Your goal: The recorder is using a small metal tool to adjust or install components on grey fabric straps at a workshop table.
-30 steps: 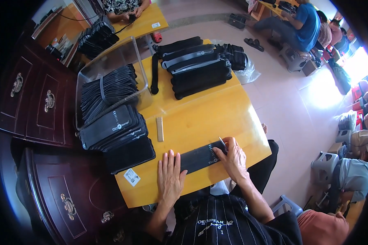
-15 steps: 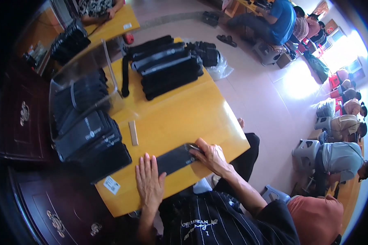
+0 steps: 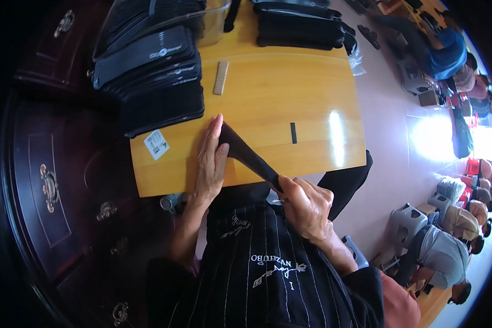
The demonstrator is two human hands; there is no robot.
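A long, dark, flat piece (image 3: 251, 160), narrow and slightly curved, slants from the yellow tabletop toward my body. My right hand (image 3: 307, 208) is closed round its near right end, just past the table's front edge. My left hand (image 3: 210, 161) stands on edge at its far left end, fingers stretched and thumb a little apart. That end touches the inside of the hand; any grip there cannot be made out. A short black strip (image 3: 293, 133) lies on the table beyond my right hand. Farther back lies a small, light, flat wooden stick (image 3: 221, 77).
Stacks of dark flat pieces (image 3: 161, 82) stand at the left, beside a clear plastic bin (image 3: 216, 27). More black pieces (image 3: 299, 34) lie at the far edge. A white label (image 3: 156, 144) sticks to the yellow table (image 3: 257, 98). People on stools (image 3: 410, 221) sit at the right.
The dark piece, flat on the table before, is now raised and slanted. My right hand has moved toward my body with its end. The left hand has turned on edge. The view has shifted.
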